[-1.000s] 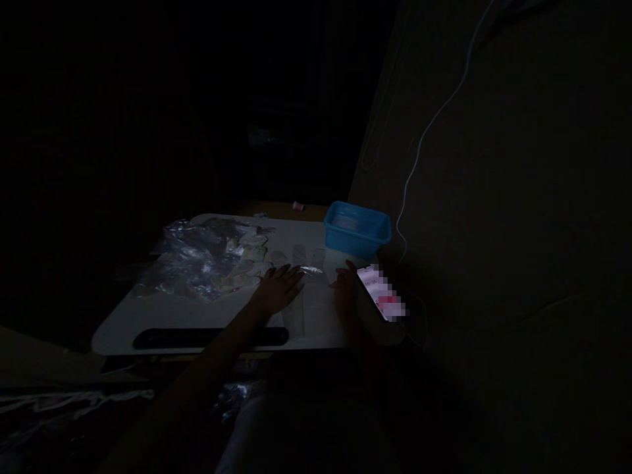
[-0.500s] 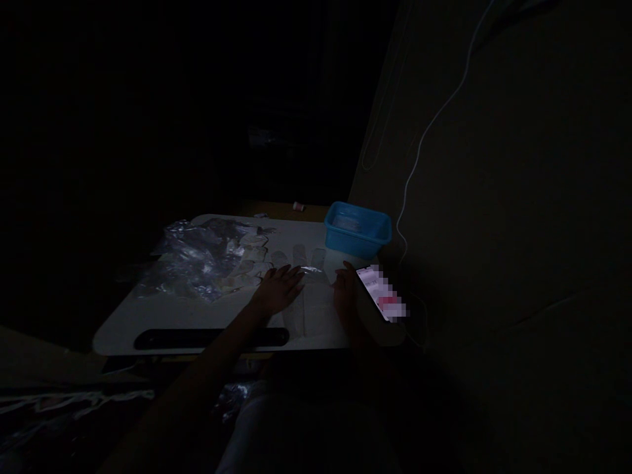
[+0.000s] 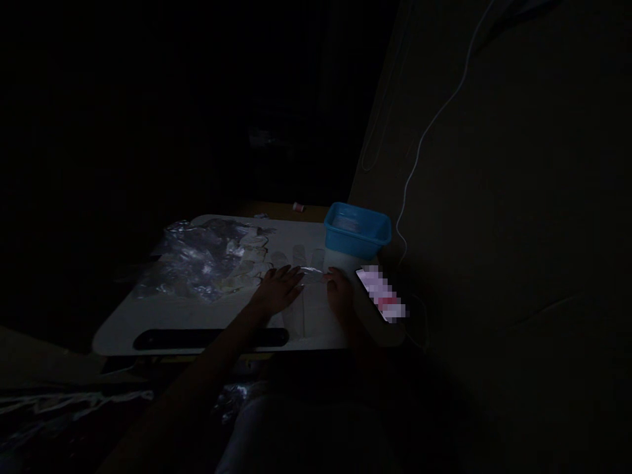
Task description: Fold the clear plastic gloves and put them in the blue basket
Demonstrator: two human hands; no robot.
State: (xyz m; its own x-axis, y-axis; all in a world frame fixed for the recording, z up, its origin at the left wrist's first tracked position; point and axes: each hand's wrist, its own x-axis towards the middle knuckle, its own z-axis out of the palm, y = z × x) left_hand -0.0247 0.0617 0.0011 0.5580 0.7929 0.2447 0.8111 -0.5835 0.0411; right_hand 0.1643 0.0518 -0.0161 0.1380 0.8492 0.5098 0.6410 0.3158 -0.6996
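Observation:
In the dim head view, my left hand [image 3: 279, 289] lies flat with its fingers stretched over the left part of a clear plastic piece [image 3: 312, 270], which catches a streak of light. My right hand [image 3: 340, 291] is closed at the right end of that plastic, thumb and fingers pressed together on its edge. Whether the plastic is a sheet or a bag, I cannot make out. Just beyond my hands, several small flat translucent pieces [image 3: 299, 254] lie in a row on the white table [image 3: 197, 314].
Crumpled clear plastic [image 3: 197, 260] and several pale packets [image 3: 254, 251] cover the table's left side. A blue basket [image 3: 358, 243] stands at the back right, and a lit phone [image 3: 380, 293] lies right of my hand. A white cable [image 3: 419, 141] hangs along the wall.
My right hand has moved left, away from the phone, and its fingers have closed at the plastic's right edge. My left hand has stayed in place.

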